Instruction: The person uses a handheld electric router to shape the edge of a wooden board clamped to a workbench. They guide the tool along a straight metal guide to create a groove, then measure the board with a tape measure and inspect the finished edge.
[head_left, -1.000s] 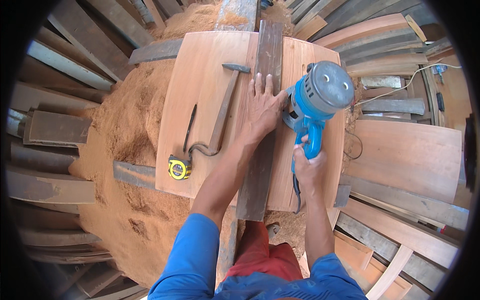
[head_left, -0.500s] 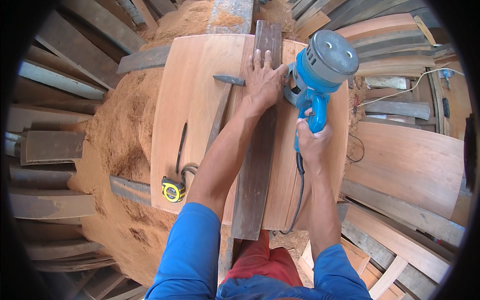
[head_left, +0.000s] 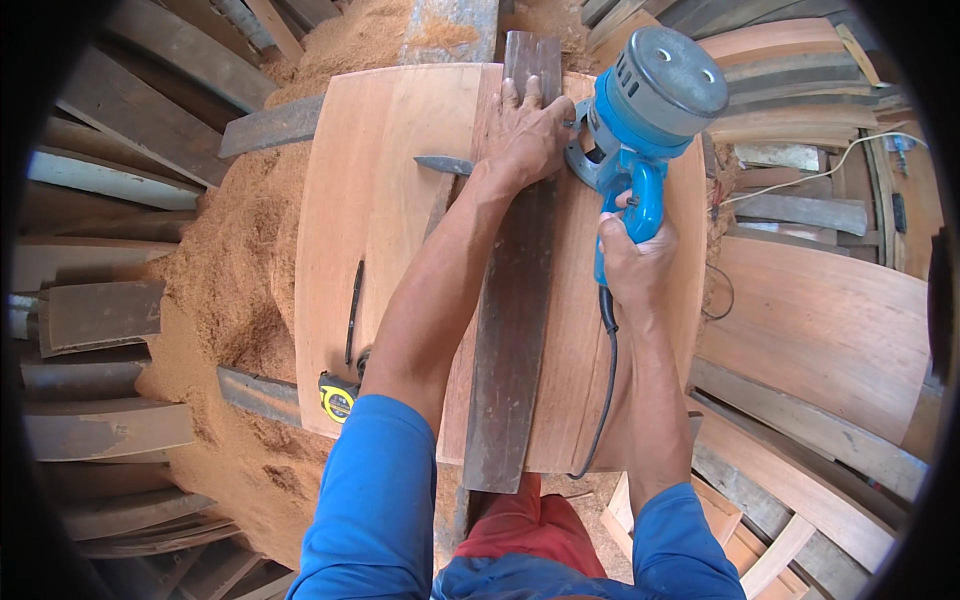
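Observation:
My right hand is wrapped round the handle of a blue and grey wood router, which stands on a pale wooden panel. Fingers spread, my left hand lies on a long dark plank across the panel. Its thumb side reaches the router's base; whether it grips the base is hard to see. The base rests beside the plank's right edge. Left of that hand lies a hammer, its handle partly under my forearm. A dark pencil and a yellow-black tape measure lie at the panel's left, the tape partly covered by my arm.
The router's black cord runs down over the panel's near edge. Sawdust is heaped at the left, with stacked boards beyond it. More planks and a broad board lie at the right, where a pale cable crosses.
The router and both hands have shifted slightly farther away along the plank. My left forearm now covers more of the tape measure and the hammer's handle. The view has also shifted slightly.

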